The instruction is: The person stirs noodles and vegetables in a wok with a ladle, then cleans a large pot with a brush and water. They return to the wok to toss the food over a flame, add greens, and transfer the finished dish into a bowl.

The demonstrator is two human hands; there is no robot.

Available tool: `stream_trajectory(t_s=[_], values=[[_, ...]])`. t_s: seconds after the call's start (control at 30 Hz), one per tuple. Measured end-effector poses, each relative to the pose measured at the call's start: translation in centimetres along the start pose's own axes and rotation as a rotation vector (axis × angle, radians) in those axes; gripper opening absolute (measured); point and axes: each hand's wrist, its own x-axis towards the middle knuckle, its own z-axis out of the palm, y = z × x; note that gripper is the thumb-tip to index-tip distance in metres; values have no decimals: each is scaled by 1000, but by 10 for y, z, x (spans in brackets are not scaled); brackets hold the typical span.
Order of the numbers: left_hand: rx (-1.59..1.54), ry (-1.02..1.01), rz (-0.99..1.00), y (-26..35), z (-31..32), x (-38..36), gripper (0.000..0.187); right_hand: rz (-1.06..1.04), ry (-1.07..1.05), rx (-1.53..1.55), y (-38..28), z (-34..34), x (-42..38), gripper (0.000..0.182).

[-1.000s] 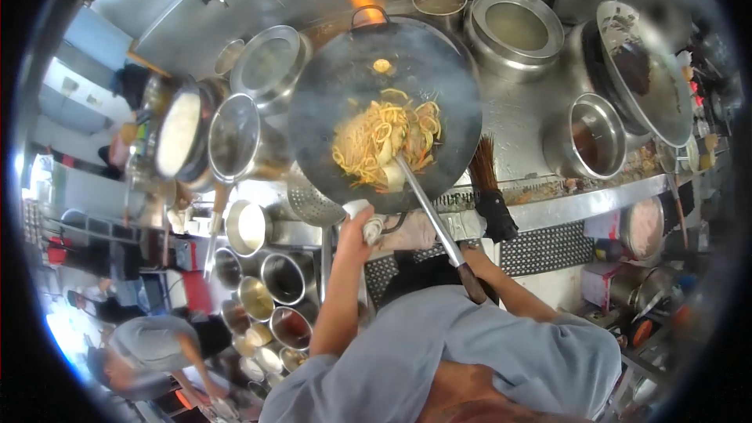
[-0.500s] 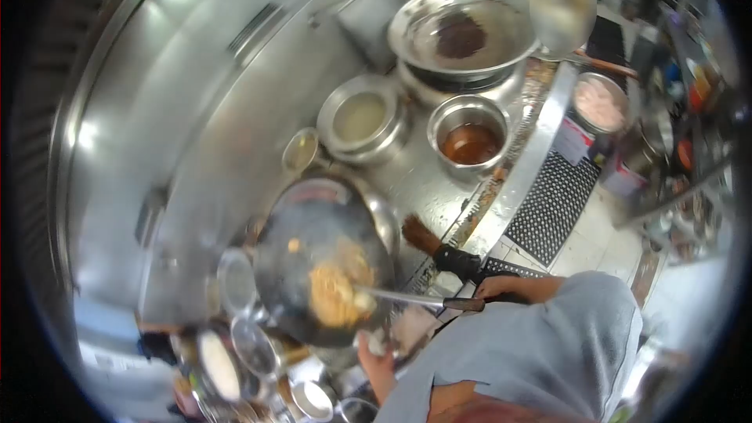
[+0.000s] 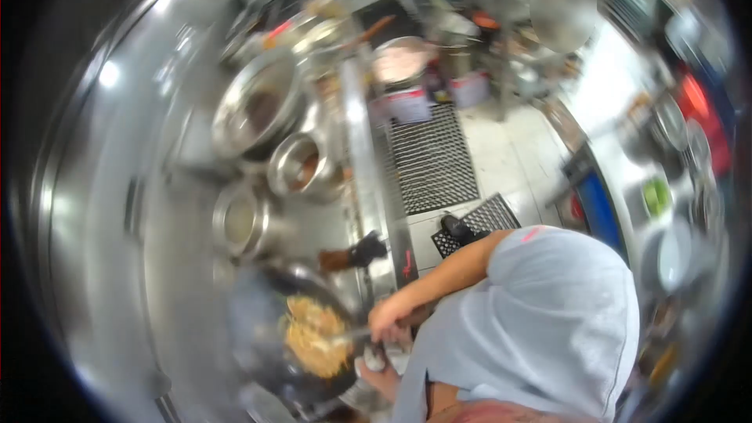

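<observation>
My right hand (image 3: 386, 321) is closed round the handle of a long-handled metal cooking utensil (image 3: 354, 335). Its far end is hidden in yellow-orange food (image 3: 317, 348) that looks like noodles, lying in a dark wok (image 3: 262, 329). At the wok's near rim, my left hand (image 3: 377, 376) is closed on a whitish cloth (image 3: 374, 358). A brown-bristled brush (image 3: 337, 260) with a dark handle lies just beyond the wok, near my right hand.
Past the wok stand a pot of pale liquid (image 3: 239, 223), a pot of reddish-brown liquid (image 3: 301, 172) and a wide metal basin (image 3: 258, 106). A container of pink food (image 3: 401, 60) is farther off. Perforated black mats (image 3: 433, 157) cover part of the tiled floor.
My view has swung to the right, bringing a side counter with containers into sight. My right hand has come closer to the wok with the utensil. My left hand still grips the cloth.
</observation>
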Motion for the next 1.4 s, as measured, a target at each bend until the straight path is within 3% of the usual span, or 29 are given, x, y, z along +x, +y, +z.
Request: stream_trajectory(t_s=[0.1,0.17,0.23,0.33,0.4,0.43,0.53,0.6,0.63,0.67,0.73,0.8,0.83,0.87,0.9,0.93,0.97,1.0,1.07,1.13,1.2,1.27,1.33,1.37,1.4], values=[[1,-97,52,1,-5,9,28,-356,-200,-81,6,19,17,26],[-165,-177,-71,-2,-1,15,29,-747,-408,-172,8,19,6,31],[-426,-247,-287,1,8,19,31,-973,-536,-207,7,15,-16,35],[-673,-303,-516,22,21,24,34,-956,-655,-3,26,-3,-55,38],[-742,-337,-551,44,32,29,36,-960,-777,142,38,-3,-94,36],[-761,-357,-555,57,42,32,37,-917,-623,176,54,-9,-121,34],[-832,-430,-548,101,72,38,40,-647,-452,375,83,-7,-214,27],[-886,-478,-534,137,93,44,42,-674,-65,433,95,19,-293,22],[-919,-495,-536,154,104,47,43,-506,223,457,84,59,-352,21],[-955,-516,-539,175,115,47,44,-479,441,497,87,71,-375,22],[-1039,-556,-537,218,139,49,46,-634,705,490,106,98,-432,32],[-1164,-572,-541,264,163,48,48,-580,1051,254,141,131,-505,45],[-1247,-593,-554,283,173,48,49,-492,1341,25,169,137,-530,61],[-1355,-649,-594,300,182,51,51,-438,1898,-154,213,151,-537,53],[-1505,-833,-715,310,193,61,55,-204,2278,-155,267,149,-534,43],[-1613,-1020,-859,319,205,71,60,248,2530,-220,295,182,-544,39],[-1579,-1165,-755,335,215,74,61,575,2408,7,334,208,-549,41],[-1539,-1304,-645,348,224,77,63,904,2526,27,339,241,-538,35],[-1459,-1270,-612,377,241,79,62,1079,2481,243,378,267,-515,29],[-1343,-1231,-764,406,254,81,38,1097,2520,232,426,268,-497,27],[-1312,-1270,-699,420,266,86,35,1092,2560,187,443,273,-501,25],[-1323,-1445,-779,424,277,97,34,1177,2635,208,440,270,-518,27],[-1326,-1540,-870,419,290,110,32,519,3170,329,427,284,-539,29],[-1306,-1515,-862,424,284,105,31,500,3169,294,396,292,-547,29],[-1310,-1578,-853,418,290,110,27,340,3068,330,356,305,-554,31]])
